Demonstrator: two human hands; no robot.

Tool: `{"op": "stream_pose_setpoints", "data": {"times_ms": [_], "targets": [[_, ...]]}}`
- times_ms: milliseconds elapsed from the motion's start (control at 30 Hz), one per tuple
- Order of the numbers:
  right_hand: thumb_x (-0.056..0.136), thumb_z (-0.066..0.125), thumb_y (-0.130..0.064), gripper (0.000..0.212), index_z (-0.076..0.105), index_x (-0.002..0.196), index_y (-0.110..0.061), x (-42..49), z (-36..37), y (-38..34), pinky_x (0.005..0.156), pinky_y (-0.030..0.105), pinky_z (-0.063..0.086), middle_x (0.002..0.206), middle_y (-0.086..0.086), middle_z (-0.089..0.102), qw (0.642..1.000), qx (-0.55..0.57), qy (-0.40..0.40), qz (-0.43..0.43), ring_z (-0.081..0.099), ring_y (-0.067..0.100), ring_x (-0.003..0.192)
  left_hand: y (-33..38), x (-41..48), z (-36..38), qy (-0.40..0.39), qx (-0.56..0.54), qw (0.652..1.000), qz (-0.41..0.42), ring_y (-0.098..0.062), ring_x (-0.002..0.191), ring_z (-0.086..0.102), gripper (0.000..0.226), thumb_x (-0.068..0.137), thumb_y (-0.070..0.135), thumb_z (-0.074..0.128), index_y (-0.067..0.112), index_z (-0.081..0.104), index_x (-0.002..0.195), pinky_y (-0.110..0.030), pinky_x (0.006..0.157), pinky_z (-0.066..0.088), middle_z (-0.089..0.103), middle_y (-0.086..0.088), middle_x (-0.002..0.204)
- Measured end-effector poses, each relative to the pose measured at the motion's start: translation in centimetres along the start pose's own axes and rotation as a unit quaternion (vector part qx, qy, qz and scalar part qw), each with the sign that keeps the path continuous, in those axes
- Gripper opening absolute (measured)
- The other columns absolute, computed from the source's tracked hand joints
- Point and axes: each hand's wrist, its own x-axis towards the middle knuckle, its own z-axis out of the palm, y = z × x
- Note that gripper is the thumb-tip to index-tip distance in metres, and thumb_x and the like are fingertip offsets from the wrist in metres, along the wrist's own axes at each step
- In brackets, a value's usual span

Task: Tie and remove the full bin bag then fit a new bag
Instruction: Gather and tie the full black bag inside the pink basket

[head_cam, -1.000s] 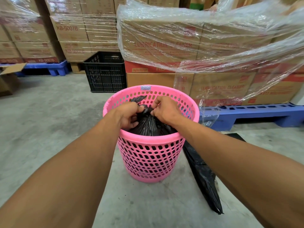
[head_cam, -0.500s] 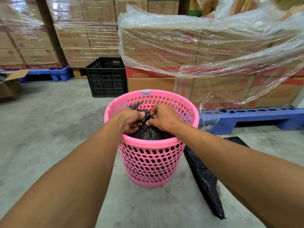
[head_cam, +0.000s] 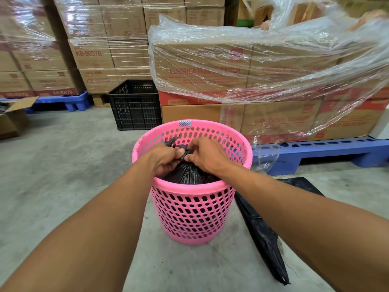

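1. Knot-tying under way: left hand (head_cam: 166,160) and right hand (head_cam: 207,158) both clenched on the gathered neck of the full black bin bag (head_cam: 189,174), fingers pinching twisted plastic between them, one loose tail poking up behind the left knuckles.
2. Cannot tell whether the knot is already pulled tight; hidden under the fingers.
3. Full bag not yet lifted: sitting inside the pink perforated bin (head_cam: 192,209), body below the rim, dark plastic visible through the holes.
4. Probably the replacement: flat black bag (head_cam: 262,232) lying on the concrete floor (head_cam: 63,165) just right of the bin, untouched.
5. Left to do, judging by this: finish the knot, hoist the full bag out, open and fit the new one.
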Motion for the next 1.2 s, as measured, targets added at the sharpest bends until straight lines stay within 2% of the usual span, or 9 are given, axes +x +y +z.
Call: {"op": "stream_pose_setpoints", "data": {"times_ms": [100, 200, 267, 467, 533, 633, 733, 933, 1200], "targets": [[0.086, 0.066, -0.014, 0.003, 0.069, 0.086, -0.014, -0.2, -0.1, -0.2, 0.079, 0.044, 0.057, 0.083, 0.003, 0.071, 1.000, -0.010, -0.004, -0.006, 0.067, 0.022, 0.078, 0.1, 0.0, 0.0, 0.004, -0.039, 0.999, 0.006, -0.011, 0.066, 0.057, 0.007, 0.088, 0.000, 0.063, 0.007, 0.064, 0.087, -0.016, 0.048, 0.051, 0.062, -0.004, 0.077], [0.087, 0.058, -0.012, 0.010, 0.065, 0.080, -0.011, -0.3, -0.3, -0.5, 0.073, 0.045, 0.058, 0.078, 0.006, 0.069, 0.999, -0.041, -0.017, -0.004, 0.066, 0.025, 0.074, 0.3, 0.4, 0.1, 0.061, -0.061, 0.996, 0.023, -0.012, 0.062, 0.059, 0.009, 0.085, 0.000, 0.068, 0.004, 0.065, 0.092, -0.017, 0.048, 0.054, 0.064, -0.006, 0.080], [0.086, 0.055, -0.015, 0.012, 0.063, 0.079, -0.009, -0.5, -0.4, -0.8, 0.067, 0.040, 0.055, 0.074, 0.005, 0.066, 0.995, -0.094, -0.028, -0.018, 0.064, 0.026, 0.072, 0.3, 0.8, 0.2, 0.101, -0.057, 0.993, 0.038, -0.013, 0.059, 0.060, 0.011, 0.083, 0.001, 0.071, 0.004, 0.065, 0.092, -0.019, 0.051, 0.055, 0.065, -0.006, 0.080], [0.082, 0.055, -0.016, 0.009, 0.059, 0.075, -0.012, -0.5, -0.7, -1.7, 0.063, 0.034, 0.043, 0.063, 0.000, 0.055, 0.979, -0.188, -0.066, -0.045, 0.055, 0.024, 0.064, 0.6, 2.3, -0.2, 0.178, -0.056, 0.981, 0.046, -0.014, 0.051, 0.061, 0.012, 0.078, 0.004, 0.077, 0.004, 0.065, 0.081, -0.028, 0.065, 0.059, 0.067, -0.004, 0.068], [0.080, 0.055, -0.015, 0.009, 0.056, 0.071, -0.014, -0.5, -0.9, -1.6, 0.062, 0.035, 0.045, 0.062, 0.000, 0.053, 0.976, -0.198, -0.076, -0.045, 0.054, 0.024, 0.062, 0.8, 2.7, -0.1, 0.205, -0.051, 0.976, 0.056, -0.015, 0.052, 0.063, 0.014, 0.075, 0.008, 0.080, 0.004, 0.067, 0.080, -0.035, 0.074, 0.061, 0.068, -0.004, 0.064], [0.077, 0.056, -0.011, 0.013, 0.051, 0.066, -0.016, -0.7, -1.1, -1.0, 0.067, 0.039, 0.053, 0.061, 0.000, 0.052, 0.972, -0.212, -0.099, -0.035, 0.056, 0.024, 0.063, 1.1, 3.0, -0.3, 0.245, -0.039, 0.967, 0.064, -0.016, 0.050, 0.067, 0.024, 0.071, 0.015, 0.084, 0.005, 0.068, 0.085, -0.040, 0.072, 0.062, 0.069, -0.003, 0.062], [0.077, 0.058, -0.012, 0.016, 0.049, 0.064, -0.016, -0.9, -1.2, -0.6, 0.070, 0.041, 0.057, 0.062, 0.000, 0.053, 0.966, -0.229, -0.121, -0.027, 0.059, 0.024, 0.066, 1.1, 3.4, -0.7, 0.271, -0.027, 0.960, 0.066, -0.021, 0.059, 0.072, 0.028, 0.068, 0.017, 0.086, 0.006, 0.070, 0.088, -0.042, 0.068, 0.062, 0.072, -0.007, 0.071], [0.081, 0.059, -0.015, 0.023, 0.045, 0.063, -0.018, -0.7, -0.7, -0.7, 0.078, 0.044, 0.056, 0.064, -0.001, 0.053, 0.953, -0.262, -0.153, -0.004, 0.051, 0.018, 0.060, 1.5, 3.5, -0.4, 0.298, 0.003, 0.951, 0.079, -0.027, 0.073, 0.073, 0.031, 0.070, 0.025, 0.084, 0.007, 0.072, 0.092, -0.037, 0.074, 0.061, 0.075, -0.008, 0.081], [0.082, 0.060, -0.015, 0.020, 0.049, 0.066, -0.018, -0.7, -0.6, -0.7, 0.081, 0.045, 0.055, 0.068, -0.001, 0.057, 0.946, -0.271, -0.177, 0.018, 0.053, 0.017, 0.062, 1.9, 3.9, -0.2, 0.307, 0.012, 0.947, 0.090, -0.031, 0.084, 0.072, 0.033, 0.072, 0.020, 0.083, 0.003, 0.069, 0.096, -0.039, 0.080, 0.059, 0.074, -0.014, 0.093]]}}
